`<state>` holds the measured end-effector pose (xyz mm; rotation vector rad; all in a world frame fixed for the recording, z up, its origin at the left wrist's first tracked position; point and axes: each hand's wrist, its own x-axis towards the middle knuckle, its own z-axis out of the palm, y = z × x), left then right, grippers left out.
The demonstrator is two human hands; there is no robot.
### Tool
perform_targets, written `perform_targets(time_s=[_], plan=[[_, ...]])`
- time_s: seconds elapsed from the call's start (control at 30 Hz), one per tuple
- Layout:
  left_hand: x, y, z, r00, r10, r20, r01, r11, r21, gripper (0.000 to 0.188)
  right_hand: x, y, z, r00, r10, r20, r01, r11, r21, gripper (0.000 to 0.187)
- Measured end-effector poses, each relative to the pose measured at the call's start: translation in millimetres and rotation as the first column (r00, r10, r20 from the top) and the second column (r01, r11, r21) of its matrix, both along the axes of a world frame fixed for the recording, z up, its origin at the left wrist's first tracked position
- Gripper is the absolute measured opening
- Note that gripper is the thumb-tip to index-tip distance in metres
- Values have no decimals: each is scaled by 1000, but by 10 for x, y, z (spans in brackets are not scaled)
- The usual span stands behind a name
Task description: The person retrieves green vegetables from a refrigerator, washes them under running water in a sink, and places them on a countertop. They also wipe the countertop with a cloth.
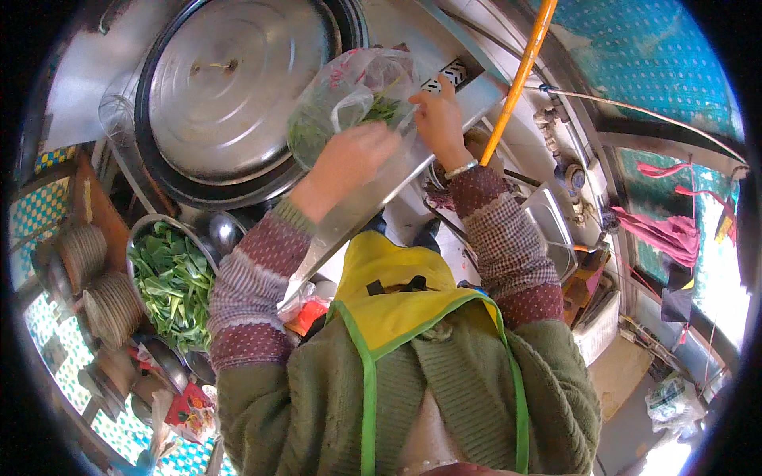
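On the metal counter in front of me lies a clear plastic bag (317,103) with red print, its mouth loose, with green leaves (381,109) inside. My left hand (355,163) is at the near side of the bag, back upward; its fingertips are smeared by motion and partly hidden, so its grip is unclear. My right hand (439,119) is at the bag's right edge, fingers bent and closed on the thin plastic. A bracelet circles the right wrist.
A large round metal lid (238,79) covers a dark-rimmed pot at the left. Below it stands a metal bowl of cut greens (171,278), near stacked plates (111,309). An orange pole (520,79) slants past my right hand. A metal basin (552,226) sits at the right.
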<state>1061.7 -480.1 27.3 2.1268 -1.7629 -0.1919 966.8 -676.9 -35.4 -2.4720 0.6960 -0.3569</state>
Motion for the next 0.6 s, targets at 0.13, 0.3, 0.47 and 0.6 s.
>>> perform_targets(time_s=[0.13, 0.3, 0.47, 0.6], plan=[[141, -358, -393, 912, 339, 232, -387, 898, 210, 60, -192, 29, 122, 991, -71, 117, 44, 976, 213, 30], [63, -288, -743, 862, 197, 466, -271, 957, 98, 38, -382, -44, 360, 996, -22, 84, -3, 957, 292, 36], [-13, -235, -975, 849, -24, 528, -75, 983, 166, 41, -542, -36, 580, 985, 109, 137, -175, 629, 757, 38], [-36, -304, -1019, 920, 75, 385, -188, 946, 265, 40, -664, 50, 861, 955, -135, 263, -222, 260, 940, 34]])
